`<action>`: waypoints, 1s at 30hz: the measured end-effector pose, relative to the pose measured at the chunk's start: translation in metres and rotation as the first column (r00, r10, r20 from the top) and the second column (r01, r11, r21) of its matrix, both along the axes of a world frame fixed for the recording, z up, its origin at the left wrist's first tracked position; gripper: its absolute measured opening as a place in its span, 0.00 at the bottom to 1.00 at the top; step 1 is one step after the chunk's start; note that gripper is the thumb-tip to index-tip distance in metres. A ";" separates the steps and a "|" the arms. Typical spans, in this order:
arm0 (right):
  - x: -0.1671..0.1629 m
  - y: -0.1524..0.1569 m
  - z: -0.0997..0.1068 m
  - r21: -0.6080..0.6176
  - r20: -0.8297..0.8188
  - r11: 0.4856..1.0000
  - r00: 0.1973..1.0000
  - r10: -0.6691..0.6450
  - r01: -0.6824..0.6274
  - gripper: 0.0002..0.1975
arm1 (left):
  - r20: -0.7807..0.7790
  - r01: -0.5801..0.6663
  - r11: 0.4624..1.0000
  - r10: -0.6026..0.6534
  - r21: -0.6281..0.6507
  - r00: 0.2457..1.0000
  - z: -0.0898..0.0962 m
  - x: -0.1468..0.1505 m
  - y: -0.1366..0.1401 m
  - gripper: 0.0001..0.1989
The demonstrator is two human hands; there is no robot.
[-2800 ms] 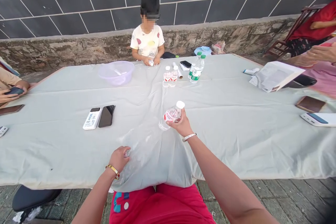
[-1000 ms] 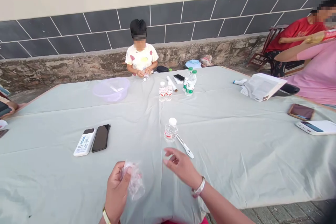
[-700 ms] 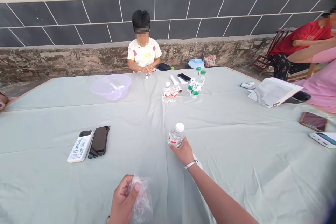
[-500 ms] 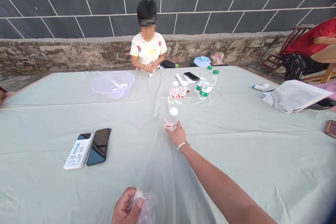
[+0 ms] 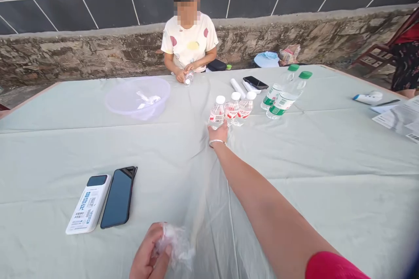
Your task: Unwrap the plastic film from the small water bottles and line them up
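My right hand (image 5: 218, 133) reaches far across the table, its fingers closed around the lower part of a small clear water bottle (image 5: 217, 112) with a white cap and a red-and-white label. This bottle stands upright at the left end of a row, beside two alike, a middle bottle (image 5: 232, 108) and a right-hand bottle (image 5: 245, 107). Close to the near edge, my left hand (image 5: 151, 250) pinches a crumpled piece of clear plastic film (image 5: 178, 244). Some of its fingers are hidden from view.
A translucent purple basin (image 5: 114, 107) holds crumpled white material. Two green-capped bottles (image 5: 283, 96) stand right of the row. A white power bank (image 5: 87, 209) and a black phone (image 5: 118, 198) lie at left. Across the table a person (image 5: 190, 43) holds a small bottle (image 5: 189, 78). Papers (image 5: 397, 115) lie at right.
My right hand has carried its bottle forward to the left side of the other two. My left hand keeps hold of the film. The person opposite now has a bottle lying tilted in their hands.
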State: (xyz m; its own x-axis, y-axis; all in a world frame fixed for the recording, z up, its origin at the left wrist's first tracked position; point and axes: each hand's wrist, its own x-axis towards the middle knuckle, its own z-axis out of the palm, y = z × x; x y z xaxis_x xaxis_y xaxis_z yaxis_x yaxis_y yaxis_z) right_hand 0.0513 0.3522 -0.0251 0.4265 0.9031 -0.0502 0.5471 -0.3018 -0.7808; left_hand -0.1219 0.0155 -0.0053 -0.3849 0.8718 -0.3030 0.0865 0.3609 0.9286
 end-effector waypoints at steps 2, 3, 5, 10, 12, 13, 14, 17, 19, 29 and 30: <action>0.001 -0.035 -0.007 0.058 -0.004 0.995 0.996 0.085 -0.085 0.35 | -0.130 0.024 1.000 -0.022 0.016 0.991 0.013 -0.013 0.024 0.18; 0.001 -0.057 -0.011 0.087 0.008 0.979 0.983 0.185 -0.185 0.34 | -0.202 0.021 0.998 -0.008 0.060 0.979 0.022 -0.020 0.039 0.17; 0.003 -0.100 -0.021 0.065 0.072 0.908 0.909 0.410 -0.415 0.32 | -0.314 -0.055 0.975 0.123 0.216 0.941 0.045 -0.035 0.077 0.17; 0.004 -0.162 -0.029 -0.167 0.315 0.677 0.612 0.726 -0.717 0.28 | -0.494 -0.187 0.723 0.613 0.665 0.616 0.102 -0.073 0.195 0.09; 0.003 -0.165 -0.025 -0.248 0.334 0.649 0.565 0.754 -0.719 0.27 | -0.515 -0.110 0.643 0.694 0.758 0.504 0.117 -0.088 0.246 0.06; 0.003 -0.165 -0.023 -0.278 0.336 0.644 0.555 0.760 -0.713 0.28 | -0.536 -0.078 0.635 0.706 0.769 0.463 0.122 -0.095 0.271 0.08; 0.002 -0.164 -0.022 -0.301 0.336 0.638 0.547 0.767 -0.709 0.28 | -0.581 -0.042 0.663 0.683 0.748 0.443 0.124 -0.102 0.295 0.10; 0.003 -0.162 -0.020 -0.345 0.325 0.616 0.526 0.786 -0.708 0.28 | -0.812 0.012 0.916 0.349 0.401 0.469 0.118 -0.122 0.354 0.18; 0.003 -0.162 -0.019 -0.358 0.313 0.608 0.523 0.793 -0.708 0.28 | -0.856 -0.020 0.997 0.074 0.074 0.512 0.105 -0.131 0.375 0.22; 0.001 -0.161 -0.024 -0.262 0.329 0.648 0.565 0.757 -0.715 0.28 | -0.768 0.246 0.920 0.084 0.304 0.635 0.087 -0.072 0.254 0.14; 0.001 -0.160 -0.022 -0.254 0.329 0.649 0.567 0.755 -0.717 0.28 | -0.745 0.310 0.898 0.028 0.311 0.667 0.085 -0.055 0.226 0.14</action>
